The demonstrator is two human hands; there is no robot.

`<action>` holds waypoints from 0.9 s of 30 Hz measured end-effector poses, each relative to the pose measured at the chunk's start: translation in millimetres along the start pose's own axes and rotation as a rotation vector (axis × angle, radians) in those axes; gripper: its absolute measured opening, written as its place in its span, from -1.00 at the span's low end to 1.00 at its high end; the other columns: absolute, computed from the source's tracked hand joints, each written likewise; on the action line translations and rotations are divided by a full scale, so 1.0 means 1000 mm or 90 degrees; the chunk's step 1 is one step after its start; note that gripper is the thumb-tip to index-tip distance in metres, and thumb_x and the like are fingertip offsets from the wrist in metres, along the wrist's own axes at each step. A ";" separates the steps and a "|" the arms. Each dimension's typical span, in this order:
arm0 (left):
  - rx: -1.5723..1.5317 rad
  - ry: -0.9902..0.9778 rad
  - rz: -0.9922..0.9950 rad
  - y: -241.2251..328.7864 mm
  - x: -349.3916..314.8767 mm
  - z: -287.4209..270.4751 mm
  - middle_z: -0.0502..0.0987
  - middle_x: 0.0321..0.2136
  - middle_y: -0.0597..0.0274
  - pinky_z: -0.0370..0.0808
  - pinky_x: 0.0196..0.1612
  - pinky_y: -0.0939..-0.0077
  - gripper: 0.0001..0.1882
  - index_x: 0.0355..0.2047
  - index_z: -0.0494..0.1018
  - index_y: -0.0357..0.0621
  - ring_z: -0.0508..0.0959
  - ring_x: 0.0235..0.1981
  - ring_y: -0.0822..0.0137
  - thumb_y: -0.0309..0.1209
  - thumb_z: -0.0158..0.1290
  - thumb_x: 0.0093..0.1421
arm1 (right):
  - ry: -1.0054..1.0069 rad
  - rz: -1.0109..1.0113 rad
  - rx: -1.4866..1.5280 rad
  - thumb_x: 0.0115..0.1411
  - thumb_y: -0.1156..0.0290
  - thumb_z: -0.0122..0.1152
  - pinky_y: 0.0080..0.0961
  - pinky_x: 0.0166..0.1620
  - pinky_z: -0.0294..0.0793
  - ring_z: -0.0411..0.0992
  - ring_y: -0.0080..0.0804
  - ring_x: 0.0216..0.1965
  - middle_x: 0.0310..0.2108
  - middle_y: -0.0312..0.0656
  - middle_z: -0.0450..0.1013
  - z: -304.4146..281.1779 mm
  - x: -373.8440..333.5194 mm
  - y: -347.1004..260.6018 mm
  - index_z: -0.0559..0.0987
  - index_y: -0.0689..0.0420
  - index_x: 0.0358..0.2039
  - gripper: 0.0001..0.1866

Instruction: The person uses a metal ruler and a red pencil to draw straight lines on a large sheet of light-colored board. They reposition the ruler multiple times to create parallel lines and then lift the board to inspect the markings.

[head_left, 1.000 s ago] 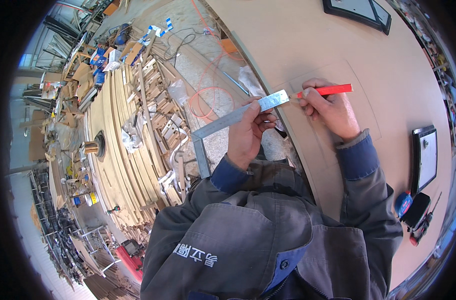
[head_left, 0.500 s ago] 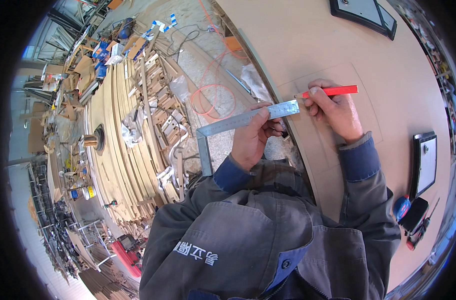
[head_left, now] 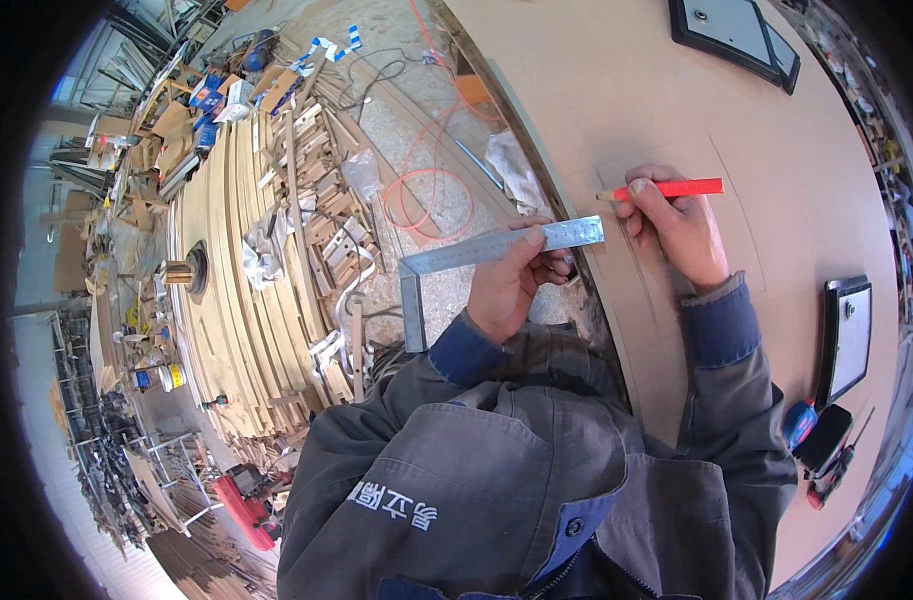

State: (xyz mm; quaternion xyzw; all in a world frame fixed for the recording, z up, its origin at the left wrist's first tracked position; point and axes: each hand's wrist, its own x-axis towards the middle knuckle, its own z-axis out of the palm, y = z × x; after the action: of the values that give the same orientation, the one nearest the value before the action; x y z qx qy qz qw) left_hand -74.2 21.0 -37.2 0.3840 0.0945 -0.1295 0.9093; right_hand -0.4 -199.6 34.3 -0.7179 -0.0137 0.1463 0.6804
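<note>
My left hand (head_left: 507,285) is closed around the blade of a metal try square (head_left: 462,252), thumb on top of the graduated face. The square's blade end reaches over the near-left edge of a large brown board (head_left: 617,90), and its stock hangs off to the left. My right hand (head_left: 679,232) pinches a red carpenter's pencil (head_left: 692,187), its tip pointing left just above the board near the blade's end. Faint pencil lines forming a rectangle show on the board around my right hand.
Black-framed panels with locks lie on the board at the far end (head_left: 727,28) and at the right (head_left: 845,340). Near the latter are a blue-and-red tape measure (head_left: 801,422) and a screwdriver (head_left: 845,462). Stacked wooden strips (head_left: 239,330) and an orange hose (head_left: 427,172) lie to the left.
The square's blade end has dropped slightly nearer to me, and the pencil has shifted a little to the right. Both hands keep their grips.
</note>
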 end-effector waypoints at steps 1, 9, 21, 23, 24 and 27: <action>-0.002 -0.005 -0.001 0.000 0.000 0.000 0.59 -0.30 0.15 0.61 -0.25 0.38 -0.69 0.05 0.37 -0.20 0.63 -0.32 0.28 -0.28 0.00 0.41 | 0.001 0.000 -0.001 0.37 0.29 0.09 -0.71 -0.45 0.43 0.43 -0.70 -0.51 -0.45 -0.31 0.51 0.001 0.000 -0.001 0.58 0.24 -0.17 -0.73; -0.010 -0.030 -0.018 -0.002 0.000 0.000 0.60 -0.29 0.13 0.61 -0.24 0.40 -0.70 0.05 0.39 -0.20 0.63 -0.31 0.28 -0.29 0.00 0.42 | -0.004 -0.003 0.006 0.38 0.30 0.08 -0.69 -0.45 0.45 0.45 -0.67 -0.49 -0.43 -0.28 0.52 -0.001 0.001 0.004 0.58 0.26 -0.15 -0.73; 0.032 -0.024 -0.031 -0.009 -0.001 -0.002 0.56 -0.08 0.08 0.61 -0.08 0.29 -0.70 0.04 0.41 -0.22 0.62 -0.09 0.21 -0.31 0.03 0.40 | -0.002 -0.003 0.015 0.39 0.31 0.08 -0.70 -0.46 0.43 0.44 -0.65 -0.49 -0.43 -0.29 0.52 0.000 0.000 0.003 0.57 0.26 -0.14 -0.74; 0.020 -0.030 -0.039 -0.012 -0.004 -0.002 0.53 -0.01 0.07 0.57 0.02 0.26 -0.71 0.02 0.43 -0.21 0.58 -0.02 0.22 -0.32 0.05 0.39 | -0.008 -0.004 0.020 0.39 0.31 0.08 -0.70 -0.46 0.42 0.44 -0.66 -0.49 -0.43 -0.29 0.51 0.000 0.001 0.004 0.57 0.25 -0.15 -0.75; 0.014 -0.033 -0.043 -0.012 -0.005 -0.001 0.51 0.03 0.07 0.54 0.07 0.25 -0.72 0.00 0.45 -0.21 0.57 0.02 0.23 -0.32 0.06 0.38 | -0.011 -0.004 0.022 0.39 0.31 0.08 -0.69 -0.46 0.42 0.44 -0.66 -0.49 -0.43 -0.30 0.51 0.000 0.001 0.004 0.57 0.24 -0.16 -0.75; 0.022 -0.057 -0.045 -0.002 -0.013 0.002 0.45 0.12 0.08 0.47 0.16 0.23 -0.74 -0.04 0.48 -0.19 0.52 0.09 0.25 -0.32 0.10 0.35 | -0.020 -0.005 0.002 0.41 0.27 0.06 -0.70 -0.48 0.41 0.42 -0.65 -0.49 -0.40 -0.27 0.52 -0.002 0.001 0.004 0.52 0.24 -0.11 -0.73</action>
State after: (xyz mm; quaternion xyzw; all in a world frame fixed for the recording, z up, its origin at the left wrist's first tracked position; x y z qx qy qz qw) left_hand -86.9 20.2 -33.8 0.3895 0.0646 -0.1802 0.9009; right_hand 0.5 -201.4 30.0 -0.7145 -0.0266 0.1551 0.6817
